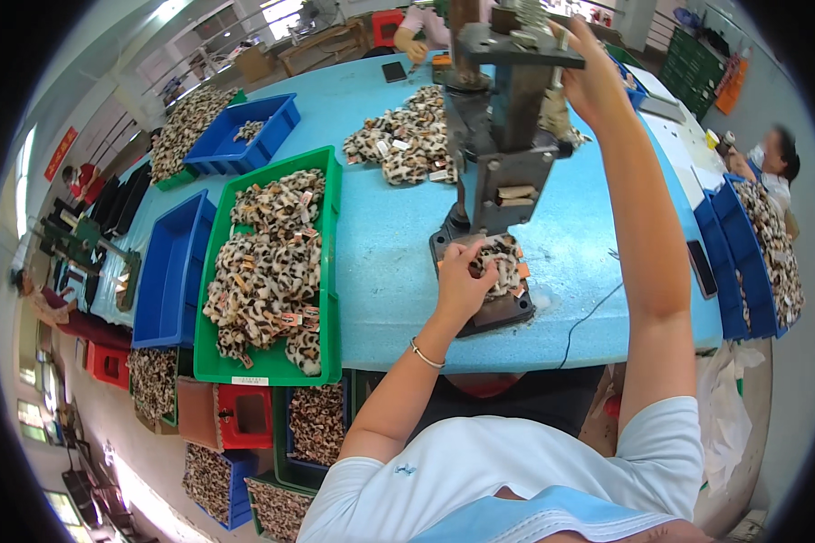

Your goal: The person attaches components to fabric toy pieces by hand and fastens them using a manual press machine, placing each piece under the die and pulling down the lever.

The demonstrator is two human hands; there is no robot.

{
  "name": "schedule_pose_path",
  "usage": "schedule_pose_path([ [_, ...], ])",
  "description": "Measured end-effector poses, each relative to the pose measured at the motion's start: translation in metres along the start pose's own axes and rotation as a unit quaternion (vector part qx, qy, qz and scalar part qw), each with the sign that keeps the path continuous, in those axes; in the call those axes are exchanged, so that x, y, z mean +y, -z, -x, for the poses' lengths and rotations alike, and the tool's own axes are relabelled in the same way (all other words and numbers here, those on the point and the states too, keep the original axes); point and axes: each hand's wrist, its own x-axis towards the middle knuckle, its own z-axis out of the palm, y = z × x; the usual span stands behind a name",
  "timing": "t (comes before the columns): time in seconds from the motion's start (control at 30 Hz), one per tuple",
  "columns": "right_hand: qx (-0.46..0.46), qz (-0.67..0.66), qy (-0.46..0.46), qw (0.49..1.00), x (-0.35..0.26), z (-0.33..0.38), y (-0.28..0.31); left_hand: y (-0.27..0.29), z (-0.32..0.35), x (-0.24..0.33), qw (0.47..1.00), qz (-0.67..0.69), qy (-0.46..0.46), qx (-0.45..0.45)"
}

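Note:
A dark metal hand press (509, 172) stands upright on the blue-covered table in front of me. On its base plate (498, 314) lies a small spotted plush piece (498, 258) with orange tabs at its edge. My left hand (465, 282) pinches this plush piece from the left, its thumb and fingertips on the fur, just below the press head. Raised high, my right hand (590, 77) is closed at the upper right of the press. The press top partly hides what its fingers grip.
Left stands a green tray (337, 235) of spotted plush pieces, beside blue bins (167, 271). Behind the press lies a plush heap (398, 136). A phone (701, 269) and filled blue bins (743, 299) are at the right. A co-worker's hand (414, 47) is across the table.

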Motion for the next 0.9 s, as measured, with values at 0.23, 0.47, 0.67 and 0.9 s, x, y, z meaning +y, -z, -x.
schedule_pose_path([
  [0.23, 0.131, 0.227, -0.195, 0.945, 0.136, 0.194, 0.044, 0.006, 0.022, 0.016, 0.998, 0.005, -0.037, 0.06],
  [0.47, 0.019, 0.403, 0.076, 0.912, 0.153, 0.249, -0.002, 0.031, 0.048, 0.036, 0.988, 0.099, -0.104, 0.054],
  [0.67, -0.122, 0.269, -0.055, 0.954, 0.145, 0.298, 0.016, 0.208, 0.047, 0.026, 0.934, -0.245, -0.126, 0.227],
  [0.9, 0.001, 0.3, -0.128, 0.945, 0.147, 0.298, 0.044, 0.329, 0.066, -0.041, 0.909, -0.373, 0.186, 0.0],
])
